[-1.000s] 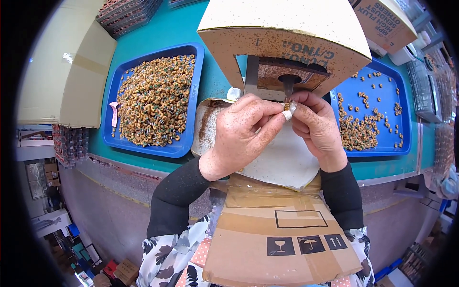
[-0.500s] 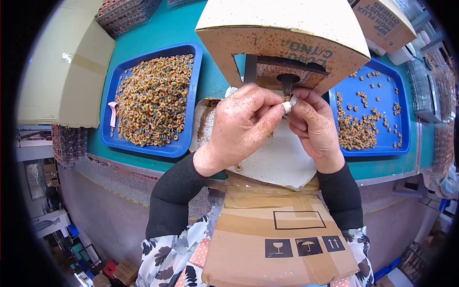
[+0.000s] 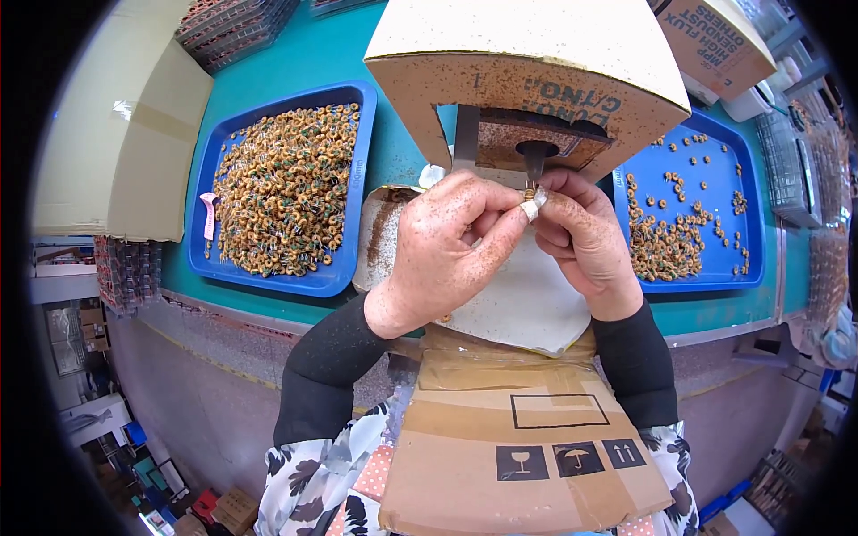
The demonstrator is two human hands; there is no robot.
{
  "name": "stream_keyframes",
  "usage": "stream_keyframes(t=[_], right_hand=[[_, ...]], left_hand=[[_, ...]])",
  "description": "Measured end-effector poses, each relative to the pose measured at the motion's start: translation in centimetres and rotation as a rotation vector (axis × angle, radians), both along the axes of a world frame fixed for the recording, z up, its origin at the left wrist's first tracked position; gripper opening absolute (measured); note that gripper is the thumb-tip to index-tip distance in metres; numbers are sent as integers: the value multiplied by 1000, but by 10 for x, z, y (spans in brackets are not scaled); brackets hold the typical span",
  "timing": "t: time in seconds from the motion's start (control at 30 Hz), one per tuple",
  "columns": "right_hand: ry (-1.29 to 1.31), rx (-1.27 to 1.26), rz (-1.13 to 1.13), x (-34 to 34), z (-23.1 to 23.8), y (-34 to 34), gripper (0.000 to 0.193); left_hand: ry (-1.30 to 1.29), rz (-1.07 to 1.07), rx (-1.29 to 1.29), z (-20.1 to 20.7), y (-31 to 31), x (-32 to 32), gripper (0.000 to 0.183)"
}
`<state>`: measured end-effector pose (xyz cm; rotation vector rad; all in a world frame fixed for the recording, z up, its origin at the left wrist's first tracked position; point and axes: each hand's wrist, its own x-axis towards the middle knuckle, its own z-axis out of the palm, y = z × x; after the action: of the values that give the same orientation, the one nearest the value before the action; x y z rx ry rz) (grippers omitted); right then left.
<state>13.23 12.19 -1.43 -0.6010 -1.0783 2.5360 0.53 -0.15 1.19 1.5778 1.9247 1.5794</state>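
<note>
The left hand (image 3: pixel 447 259) and the right hand (image 3: pixel 585 241) meet at the middle of the view, both dusted with brown specks. Their fingertips pinch a small ring-shaped part (image 3: pixel 530 193) between them, held right under the dark tip (image 3: pixel 536 156) that pokes down from the opening of a cardboard housing (image 3: pixel 527 62). The left thumb wears a pale wrap (image 3: pixel 534 207) at its end, pressed against the part. Both hands are closed in a fine grip on it; the other fingers curl inward.

Below the hands lies a white sheet (image 3: pixel 527 304) on a cardboard apron (image 3: pixel 518 429) over the person's lap. On the teal surface (image 3: pixel 393 152), a blue tray (image 3: pixel 357 179) to the left is heaped with many small tan rings, and a pink tag (image 3: pixel 209 214) hangs at its left rim. A second blue tray (image 3: pixel 760 232) to the right holds fewer rings, gathered mostly near its lower left.
</note>
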Motion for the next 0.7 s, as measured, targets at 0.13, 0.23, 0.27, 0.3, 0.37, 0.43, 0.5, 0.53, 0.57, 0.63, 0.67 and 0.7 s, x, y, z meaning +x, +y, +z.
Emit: stream_keyframes(t=[0.13, 0.23, 0.27, 0.3, 0.37, 0.43, 0.5, 0.53, 0.57, 0.63, 0.67, 0.7], right_hand=[[-2, -4, -12, -1, 0, 0, 15], [-6, -11, -29, -1, 1, -3, 16], [-6, -10, -29, -1, 0, -3, 16], [11, -18, -26, -1, -2, -3, 16], [29, -25, -25, -1, -3, -3, 17], [20, -19, -53, -2, -3, -4, 17], [15, -13, -61, -3, -2, -5, 17], [9, -7, -69, -3, -2, -5, 17], [9, -7, -68, -3, -2, -5, 17], [9, -3, -58, -2, -3, -4, 17], [9, -3, -58, -2, -3, -4, 17], [11, -5, -56, -2, -3, -4, 17]], left_hand=[[7, 0, 33, -4, 3, -1, 9], [22, -11, 36, -4, 3, -4, 8], [40, -18, 36, -3, 3, -5, 8], [40, -17, 37, -2, 3, -5, 8], [6, -2, -37, 3, 3, -5, 7], [24, -6, -25, 2, 5, -8, 7], [43, -8, -13, 2, 5, -8, 7], [30, 0, -26, 2, 6, -8, 7], [17, 9, -40, 2, 6, -8, 8], [10, 16, -46, 4, 6, -7, 8], [3, 23, -51, 4, 6, -6, 8], [2, 23, -52, 4, 6, -5, 8]])
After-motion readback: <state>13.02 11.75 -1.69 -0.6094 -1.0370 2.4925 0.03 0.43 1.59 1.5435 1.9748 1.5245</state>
